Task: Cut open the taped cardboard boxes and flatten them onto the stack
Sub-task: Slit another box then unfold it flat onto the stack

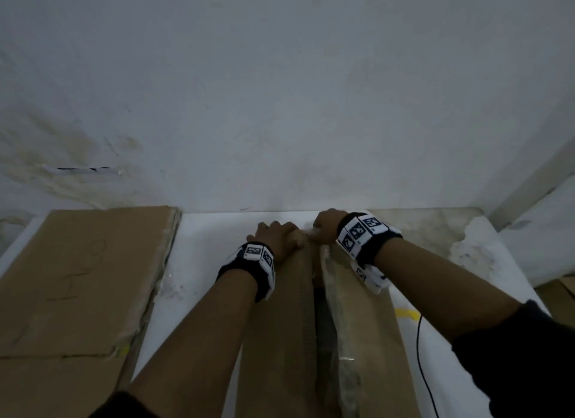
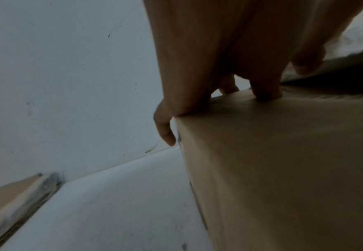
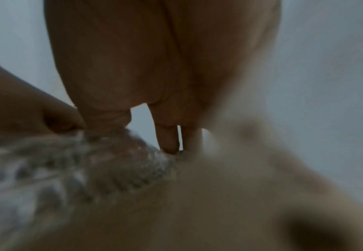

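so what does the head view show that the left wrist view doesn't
Only the head view: the right hand pinching the crumpled tape at the box's far end, the open seam, both wristbands, a black cable.
Only the left wrist view: the left hand's fingertips hooked over the box's far corner.
Both: the left hand, the box, the flattened stack, the white table.
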